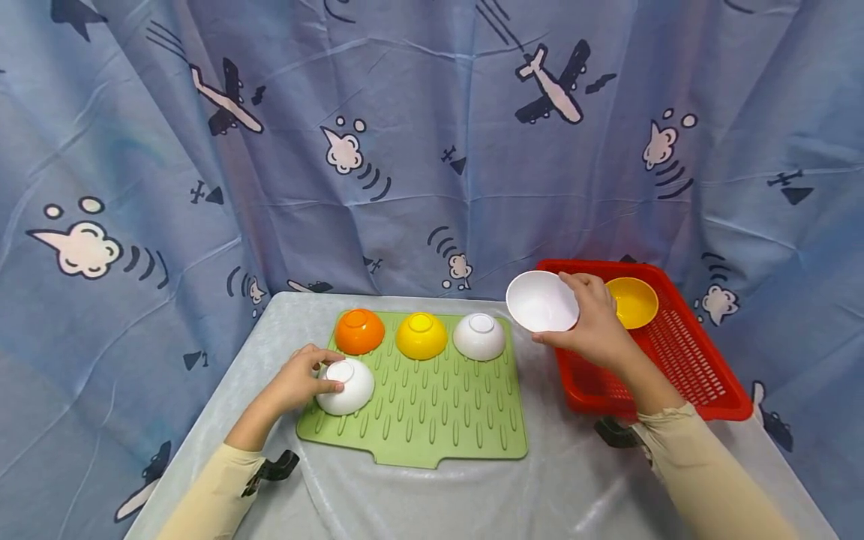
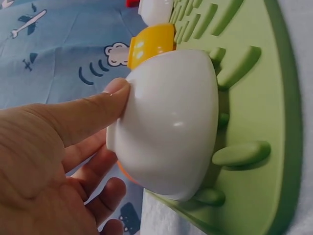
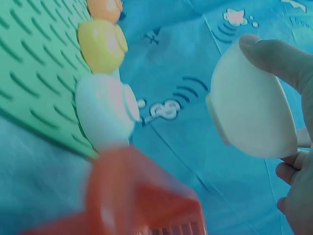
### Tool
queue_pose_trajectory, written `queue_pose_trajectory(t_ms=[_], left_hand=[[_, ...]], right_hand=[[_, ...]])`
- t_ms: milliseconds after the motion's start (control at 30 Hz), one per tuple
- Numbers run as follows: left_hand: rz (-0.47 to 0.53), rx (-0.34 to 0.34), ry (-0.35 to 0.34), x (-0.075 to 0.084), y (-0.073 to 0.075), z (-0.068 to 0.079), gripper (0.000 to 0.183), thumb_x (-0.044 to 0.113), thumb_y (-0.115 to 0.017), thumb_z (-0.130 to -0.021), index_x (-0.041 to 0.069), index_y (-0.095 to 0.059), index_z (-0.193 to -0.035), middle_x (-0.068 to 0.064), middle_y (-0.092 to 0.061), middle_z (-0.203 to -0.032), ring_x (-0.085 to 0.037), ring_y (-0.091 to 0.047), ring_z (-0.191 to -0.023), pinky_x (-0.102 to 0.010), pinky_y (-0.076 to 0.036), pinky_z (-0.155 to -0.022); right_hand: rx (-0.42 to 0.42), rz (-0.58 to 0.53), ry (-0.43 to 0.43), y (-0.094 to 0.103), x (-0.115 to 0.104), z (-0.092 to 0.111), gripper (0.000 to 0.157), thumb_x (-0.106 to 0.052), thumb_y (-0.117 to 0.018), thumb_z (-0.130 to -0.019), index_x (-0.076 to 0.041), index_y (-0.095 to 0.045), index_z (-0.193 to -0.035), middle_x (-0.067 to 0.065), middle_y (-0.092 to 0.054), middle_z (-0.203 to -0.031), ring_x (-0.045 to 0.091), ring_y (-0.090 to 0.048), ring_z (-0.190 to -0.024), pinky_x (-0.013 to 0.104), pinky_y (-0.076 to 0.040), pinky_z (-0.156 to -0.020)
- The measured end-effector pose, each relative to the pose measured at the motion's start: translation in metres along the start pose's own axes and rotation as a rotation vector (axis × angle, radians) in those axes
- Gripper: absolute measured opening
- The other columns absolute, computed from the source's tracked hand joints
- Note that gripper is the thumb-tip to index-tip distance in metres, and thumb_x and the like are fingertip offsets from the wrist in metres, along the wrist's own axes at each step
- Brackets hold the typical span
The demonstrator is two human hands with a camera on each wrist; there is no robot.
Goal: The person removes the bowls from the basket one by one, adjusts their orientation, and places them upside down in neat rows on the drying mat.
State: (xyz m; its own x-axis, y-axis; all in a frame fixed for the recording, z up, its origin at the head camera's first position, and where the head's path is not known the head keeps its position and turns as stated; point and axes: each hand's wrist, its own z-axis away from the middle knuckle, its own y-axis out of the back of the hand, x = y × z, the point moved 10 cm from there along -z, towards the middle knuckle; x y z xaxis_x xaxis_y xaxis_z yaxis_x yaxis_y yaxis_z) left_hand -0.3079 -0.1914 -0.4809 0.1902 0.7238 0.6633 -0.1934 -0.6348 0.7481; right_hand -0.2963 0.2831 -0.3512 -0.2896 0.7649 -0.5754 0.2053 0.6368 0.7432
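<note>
My left hand [image 1: 301,380] pinches an upside-down white bowl [image 1: 351,394] near its foot, thumb on one side and fingers on the other. That bowl sits at the left front of a green drying mat [image 1: 432,420], and its white wall [image 2: 168,122] fills the middle of the left wrist view. Raised on the right, my right hand [image 1: 597,322] grips another white bowl [image 1: 540,300] by its rim. It is tilted with its inside facing the head camera; the right wrist view shows its outside [image 3: 249,105].
Along the mat's back edge, upside down, are an orange bowl [image 1: 360,332], a yellow bowl [image 1: 421,336] and a white bowl [image 1: 479,337]. A red basket [image 1: 709,322] right of the mat contains a yellow bowl [image 1: 637,304]. Behind the table hangs a blue patterned curtain [image 1: 405,225].
</note>
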Motion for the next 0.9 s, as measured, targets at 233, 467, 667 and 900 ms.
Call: queue_pose_trajectory(t_ms=[233,467,667,900], left_hand=[[-0.034,0.009,-0.028,0.002,0.001,-0.002,0.05,0.028,-0.09,-0.078,0.013,-0.073,-0.122,-0.004,-0.061,-0.11,-0.028,-0.05,-0.104,-0.04,-0.04,-0.084],[-0.078,-0.013,-0.024,0.006,0.001,-0.001,0.051,0.028,-0.089,-0.079,0.013,-0.071,-0.125,-0.006,-0.062,-0.116,-0.033,-0.053,-0.109,-0.046,-0.043,-0.087],[-0.073,-0.028,-0.027,0.012,0.002,0.0,0.052,0.026,-0.089,-0.08,0.009,-0.07,-0.126,-0.011,-0.062,-0.118,-0.035,-0.052,-0.109,-0.046,-0.042,-0.086],[-0.104,0.006,-0.046,0.022,0.004,0.001,0.058,0.024,-0.089,-0.08,0.008,-0.067,-0.131,-0.014,-0.063,-0.125,-0.035,-0.054,-0.114,-0.055,-0.039,-0.093]], right_hand=[[-0.026,-0.046,0.021,-0.025,-0.019,0.018,0.11,-0.035,-0.099,-0.064,-0.006,-0.042,-0.153,0.024,-0.036,-0.147,0.045,-0.028,-0.136,0.066,-0.031,-0.102],[-0.034,-0.084,0.037,-0.046,-0.033,0.035,0.109,-0.034,-0.1,-0.061,-0.007,-0.045,-0.152,0.021,-0.04,-0.144,0.043,-0.031,-0.134,0.063,-0.031,-0.102],[-0.038,-0.096,0.036,-0.065,-0.039,0.049,0.109,-0.034,-0.1,-0.058,-0.007,-0.048,-0.149,0.019,-0.041,-0.145,0.041,-0.032,-0.133,0.064,-0.034,-0.102],[-0.042,-0.081,0.08,-0.083,-0.047,0.06,0.109,-0.036,-0.1,-0.056,-0.006,-0.049,-0.148,0.018,-0.041,-0.145,0.041,-0.034,-0.133,0.065,-0.035,-0.101]])
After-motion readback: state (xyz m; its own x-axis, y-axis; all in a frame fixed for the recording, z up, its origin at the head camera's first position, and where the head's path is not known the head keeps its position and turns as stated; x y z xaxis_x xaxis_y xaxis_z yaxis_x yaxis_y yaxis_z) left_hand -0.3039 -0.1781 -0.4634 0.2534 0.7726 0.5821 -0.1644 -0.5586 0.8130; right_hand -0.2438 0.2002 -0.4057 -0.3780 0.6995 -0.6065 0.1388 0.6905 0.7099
